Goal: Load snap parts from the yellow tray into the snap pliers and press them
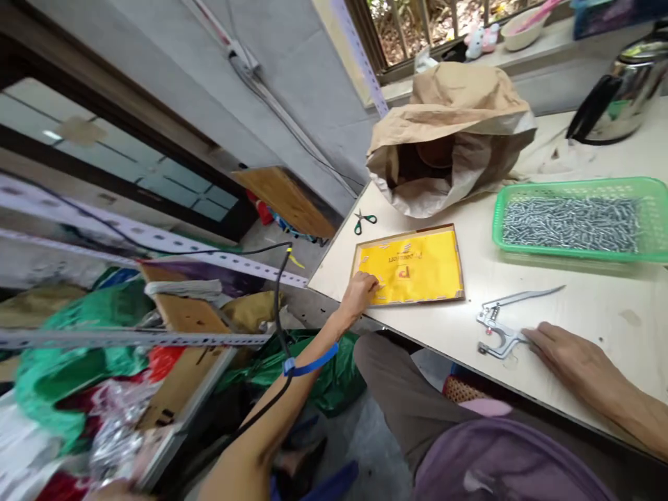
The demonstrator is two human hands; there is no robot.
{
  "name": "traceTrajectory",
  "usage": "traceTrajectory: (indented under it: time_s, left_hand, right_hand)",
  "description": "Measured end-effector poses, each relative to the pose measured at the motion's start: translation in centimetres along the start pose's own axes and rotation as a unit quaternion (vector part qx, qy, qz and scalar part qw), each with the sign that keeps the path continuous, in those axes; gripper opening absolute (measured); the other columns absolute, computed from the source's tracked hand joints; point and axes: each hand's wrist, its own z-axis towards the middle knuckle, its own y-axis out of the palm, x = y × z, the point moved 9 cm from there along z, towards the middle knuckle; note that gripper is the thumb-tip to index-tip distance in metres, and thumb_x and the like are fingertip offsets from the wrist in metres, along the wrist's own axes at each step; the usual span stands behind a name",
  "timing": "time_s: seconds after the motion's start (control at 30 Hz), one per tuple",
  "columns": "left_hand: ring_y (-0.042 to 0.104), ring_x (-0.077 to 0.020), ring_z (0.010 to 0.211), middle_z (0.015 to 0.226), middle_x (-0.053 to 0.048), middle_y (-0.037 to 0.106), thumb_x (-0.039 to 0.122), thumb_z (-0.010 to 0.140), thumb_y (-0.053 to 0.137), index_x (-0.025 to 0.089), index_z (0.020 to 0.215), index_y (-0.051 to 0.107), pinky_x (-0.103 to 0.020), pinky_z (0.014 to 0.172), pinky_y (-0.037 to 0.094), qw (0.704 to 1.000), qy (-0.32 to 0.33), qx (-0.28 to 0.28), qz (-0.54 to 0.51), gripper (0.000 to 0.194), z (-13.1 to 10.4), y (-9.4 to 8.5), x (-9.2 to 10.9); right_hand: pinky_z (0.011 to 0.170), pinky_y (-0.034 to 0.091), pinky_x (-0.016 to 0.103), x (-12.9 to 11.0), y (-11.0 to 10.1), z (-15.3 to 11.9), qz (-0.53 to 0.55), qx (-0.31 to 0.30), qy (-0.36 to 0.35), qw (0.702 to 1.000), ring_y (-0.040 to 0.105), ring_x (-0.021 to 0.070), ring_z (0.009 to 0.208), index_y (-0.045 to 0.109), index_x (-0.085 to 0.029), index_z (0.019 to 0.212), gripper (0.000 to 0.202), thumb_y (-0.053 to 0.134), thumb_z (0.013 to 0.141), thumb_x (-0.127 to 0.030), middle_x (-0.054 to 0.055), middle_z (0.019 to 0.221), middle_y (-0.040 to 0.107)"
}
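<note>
My left hand (359, 298) rests at the lower left corner of a yellow-lined shallow tray (417, 268), its fingers curled together over small pale pieces too small to make out. More small pieces lie along the tray's edges. On the right, my right hand (561, 351) lies on the table, its fingertips at the end of a silver hand press tool (499, 334). Whether those fingers grip the tool cannot be made out. Beyond the tools stands a green basket (579, 256) holding many small metal parts (571, 223).
Green-handled scissors (364, 221) lie behind the tray. A large brown paper bag (464, 104) stands open at the back, with a kettle (626, 90) at the far right. The table's front edge runs below both hands. A black cable (277, 299) hangs near my left forearm.
</note>
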Motion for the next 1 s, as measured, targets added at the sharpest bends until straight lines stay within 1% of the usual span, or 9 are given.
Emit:
traceTrajectory:
  time_s: [0.1, 0.13, 0.23, 0.3, 0.37, 0.5, 0.67, 0.8, 1.0]
  left_hand:
    - [0.059, -0.0188, 0.078, 0.080, -0.006, 0.067, 0.025, 0.081, 0.060, 0.017, 0.077, 0.067, -0.030, 0.071, 0.050, 0.974, -0.081, 0.078, -0.198, 0.011, -1.7, -1.5, 3.1]
    - [0.059, -0.0173, 0.074, 0.078, -0.005, 0.068, 0.031, 0.080, 0.062, 0.017, 0.078, 0.068, -0.027, 0.065, 0.049, 0.950, -0.113, 0.060, -0.286, 0.016, -2.5, -0.7, 4.8]
    - [0.054, -0.0129, 0.059, 0.071, -0.003, 0.065, 0.044, 0.071, 0.067, 0.014, 0.079, 0.069, -0.021, 0.047, 0.042, 0.854, -0.179, -0.092, -0.479, 0.030, -4.5, 4.0, 12.0]
    - [0.047, -0.0093, 0.050, 0.061, 0.000, 0.060, 0.045, 0.065, 0.071, 0.013, 0.075, 0.069, -0.019, 0.042, 0.034, 0.808, -0.218, -0.144, -0.528, 0.034, -5.4, 6.4, 15.8]
    - [0.041, -0.0069, 0.046, 0.053, 0.003, 0.054, 0.044, 0.061, 0.074, 0.012, 0.072, 0.068, -0.019, 0.041, 0.028, 0.787, -0.247, -0.167, -0.541, 0.034, -5.7, 8.0, 17.9]
    - [0.038, -0.0054, 0.045, 0.049, 0.005, 0.052, 0.040, 0.060, 0.078, 0.011, 0.068, 0.068, -0.019, 0.045, 0.027, 0.784, -0.266, -0.189, -0.529, 0.031, -5.6, 9.4, 19.2]
    - [0.037, -0.0048, 0.043, 0.050, 0.005, 0.053, 0.030, 0.066, 0.076, 0.010, 0.070, 0.069, -0.019, 0.044, 0.027, 0.802, -0.280, -0.208, -0.485, 0.021, -5.7, 9.8, 19.3]
    - [0.035, -0.0047, 0.038, 0.042, 0.008, 0.047, 0.026, 0.072, 0.073, 0.011, 0.071, 0.069, -0.018, 0.039, 0.026, 0.815, -0.288, -0.257, -0.432, 0.015, -6.0, 10.1, 19.3]
    - [0.041, -0.0055, 0.035, 0.040, 0.006, 0.048, 0.023, 0.075, 0.074, 0.011, 0.066, 0.065, -0.017, 0.039, 0.034, 0.780, -0.319, -0.322, -0.432, 0.017, -6.9, 10.5, 19.7]
  right_hand:
    - [0.058, 0.047, 0.028, -1.1, -0.5, 0.0, -0.012, 0.013, -0.061, 0.998, 0.060, 0.0175, 0.070, 0.061, -0.023, 0.085, 0.032, 0.032, 0.090, -0.009, 0.006, 0.081, 0.062]
    - [0.058, 0.046, 0.027, -1.3, -0.7, 0.0, -0.028, 0.030, -0.073, 0.996, 0.059, 0.0173, 0.069, 0.060, -0.022, 0.084, 0.031, 0.032, 0.090, -0.008, 0.006, 0.080, 0.062]
    - [0.055, 0.043, 0.026, -2.0, -1.2, -0.4, -0.071, 0.090, -0.106, 0.988, 0.055, 0.0160, 0.063, 0.058, -0.019, 0.085, 0.029, 0.033, 0.091, -0.004, 0.004, 0.074, 0.058]
    - [0.055, 0.041, 0.026, -2.7, -1.6, -0.7, -0.091, 0.130, -0.127, 0.979, 0.053, 0.0156, 0.061, 0.056, -0.017, 0.084, 0.029, 0.033, 0.091, -0.001, 0.003, 0.070, 0.056]
    - [0.056, 0.041, 0.026, -3.1, -1.9, -0.8, -0.100, 0.156, -0.142, 0.972, 0.052, 0.0155, 0.061, 0.056, -0.017, 0.084, 0.029, 0.033, 0.091, 0.000, 0.003, 0.070, 0.055]
    - [0.059, 0.041, 0.026, -2.8, -1.4, -0.9, -0.092, 0.151, -0.147, 0.973, 0.052, 0.0153, 0.063, 0.056, -0.017, 0.084, 0.028, 0.034, 0.091, 0.000, 0.003, 0.073, 0.057]
    - [0.062, 0.042, 0.028, -1.7, 0.8, -0.7, -0.068, 0.094, -0.122, 0.986, 0.054, 0.0166, 0.068, 0.056, -0.019, 0.083, 0.029, 0.034, 0.089, -0.001, 0.005, 0.079, 0.059]
    - [0.065, 0.041, 0.030, -1.0, 2.0, -0.4, -0.036, 0.078, -0.101, 0.991, 0.054, 0.0180, 0.072, 0.055, -0.020, 0.083, 0.028, 0.035, 0.088, -0.001, 0.005, 0.081, 0.058]
    - [0.063, 0.038, 0.029, -1.4, 1.9, 0.2, -0.051, 0.017, -0.102, 0.993, 0.054, 0.0175, 0.072, 0.054, -0.020, 0.080, 0.024, 0.040, 0.087, -0.001, 0.005, 0.081, 0.058]
